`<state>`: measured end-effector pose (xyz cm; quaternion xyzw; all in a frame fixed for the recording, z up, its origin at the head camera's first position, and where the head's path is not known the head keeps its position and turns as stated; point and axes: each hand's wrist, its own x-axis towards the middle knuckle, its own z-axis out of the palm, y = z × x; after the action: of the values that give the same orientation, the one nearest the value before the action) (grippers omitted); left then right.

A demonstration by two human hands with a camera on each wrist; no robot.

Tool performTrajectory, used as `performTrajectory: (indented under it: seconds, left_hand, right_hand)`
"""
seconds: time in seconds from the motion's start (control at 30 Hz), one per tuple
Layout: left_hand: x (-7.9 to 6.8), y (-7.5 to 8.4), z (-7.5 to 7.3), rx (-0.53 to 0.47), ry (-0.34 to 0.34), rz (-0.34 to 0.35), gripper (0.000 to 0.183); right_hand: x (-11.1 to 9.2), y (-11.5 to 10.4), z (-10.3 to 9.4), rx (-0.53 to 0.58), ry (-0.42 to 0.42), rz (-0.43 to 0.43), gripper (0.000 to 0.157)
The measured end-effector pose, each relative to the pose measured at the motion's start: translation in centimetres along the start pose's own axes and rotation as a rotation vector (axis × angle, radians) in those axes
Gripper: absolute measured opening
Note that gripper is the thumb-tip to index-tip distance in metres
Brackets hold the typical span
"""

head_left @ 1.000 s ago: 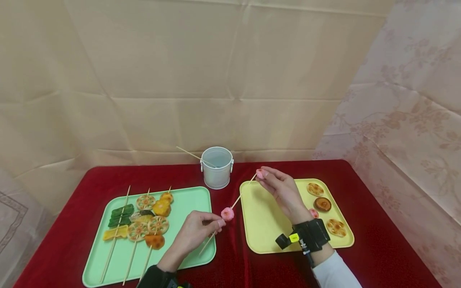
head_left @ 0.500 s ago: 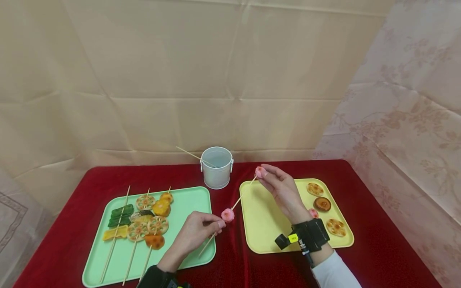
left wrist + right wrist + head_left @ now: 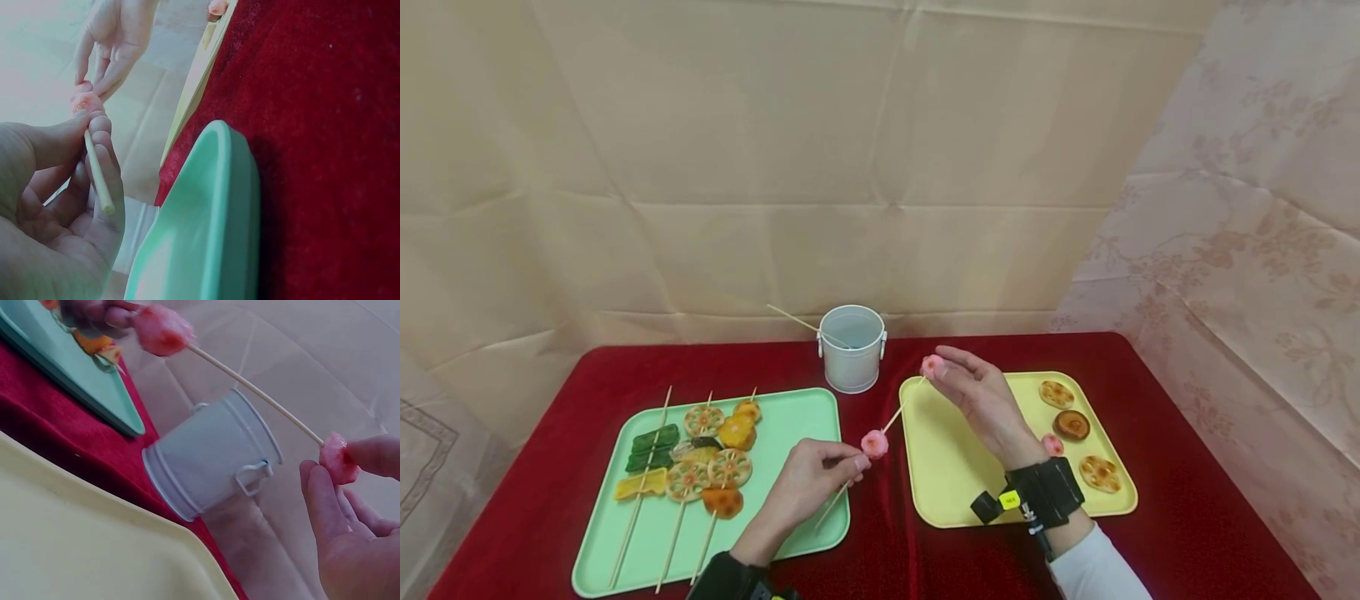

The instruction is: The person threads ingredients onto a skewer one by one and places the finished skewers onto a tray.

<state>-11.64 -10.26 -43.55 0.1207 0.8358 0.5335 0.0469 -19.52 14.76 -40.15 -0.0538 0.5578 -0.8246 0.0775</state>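
Note:
My left hand pinches a thin wooden skewer between thumb and fingers, over the right edge of the green tray. A pink ball-like food piece is threaded on it, right against my left fingertips. At the skewer's far end, my right hand holds a second pink piece between thumb and fingertips. The skewer meets this piece in the right wrist view; how deep it goes in is hidden. Its blunt lower end sticks out below my left thumb in the left wrist view.
Several loaded skewers with lotus slices and green pieces lie on the green tray. A yellow tray at right bears lotus slices, a mushroom cap and another pink piece. A white bucket holding a skewer stands behind.
My right hand, with the second pink piece, has come slightly left and down, closer to my left hand along the skewer. The left hand has hardly moved.

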Motion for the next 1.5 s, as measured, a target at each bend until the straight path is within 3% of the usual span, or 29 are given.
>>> performTrajectory:
  seconds: [0.43, 0.83, 1.13, 1.33, 1.5]
  left_hand:
    - [0.5, 0.5, 0.4, 0.102, 0.096, 0.069, 0.015]
    - [0.6, 0.9, 0.8, 0.259, 0.178, 0.110, 0.010]
    - [0.6, 1.1, 0.9, 0.304, 0.199, 0.153, 0.009]
    - [0.6, 1.1, 0.9, 0.303, 0.187, 0.129, 0.009]
    - [0.7, 1.1, 0.8, 0.302, 0.187, 0.116, 0.010]
  right_hand:
    - [-1.2, 1.7, 1.7, -0.135, -0.063, 0.080, 0.056]
    - [-2.0, 2.8, 2.3, -0.218, -0.125, 0.094, 0.037]
    - [-2.3, 3.4, 2.5, -0.229, -0.128, 0.096, 0.039]
    - [-2.4, 3.4, 2.6, -0.222, -0.127, 0.095, 0.039]
    - [-2.3, 2.8, 2.1, -0.305, -0.095, 0.095, 0.048]
